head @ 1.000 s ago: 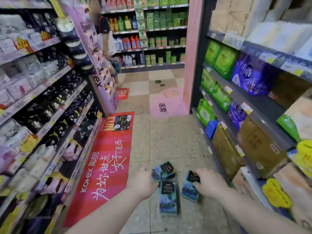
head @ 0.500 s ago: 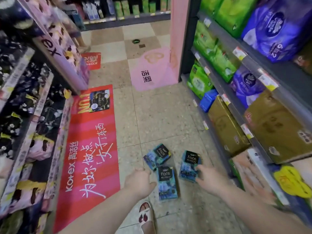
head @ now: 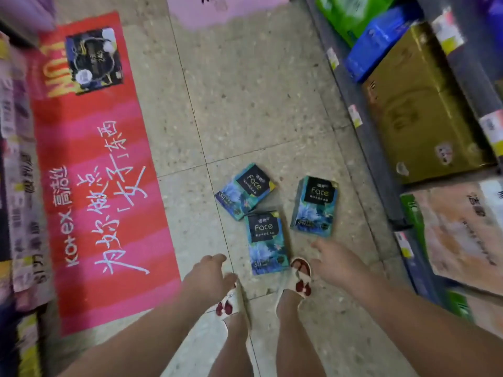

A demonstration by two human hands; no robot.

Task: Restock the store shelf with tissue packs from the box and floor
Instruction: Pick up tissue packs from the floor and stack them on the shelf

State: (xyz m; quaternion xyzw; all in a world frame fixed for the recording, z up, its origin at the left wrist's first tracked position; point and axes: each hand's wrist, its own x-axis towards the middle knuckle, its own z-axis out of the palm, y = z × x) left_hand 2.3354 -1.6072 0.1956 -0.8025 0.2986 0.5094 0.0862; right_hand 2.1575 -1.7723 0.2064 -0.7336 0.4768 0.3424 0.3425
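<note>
On the speckled aisle floor point(head: 245, 104), beside the red "Kotex" mat point(head: 89, 170), three "Face" tissue packs point(head: 265, 242) lie near the shelf point(head: 381, 170) base. Your left hand point(head: 208, 278) and right hand point(head: 336, 263) hover above them, seemingly empty, fingers spread.

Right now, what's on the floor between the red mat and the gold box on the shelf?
In the head view, three blue Face tissue packs lie on the tiled floor between the red mat and the gold box.

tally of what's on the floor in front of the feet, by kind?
Blue Face tissue packs: 3 (left pack, middle pack, right pack)
Floor stickers: 2 (red Kotex sticker, pink sticker)
Total: 5
</note>
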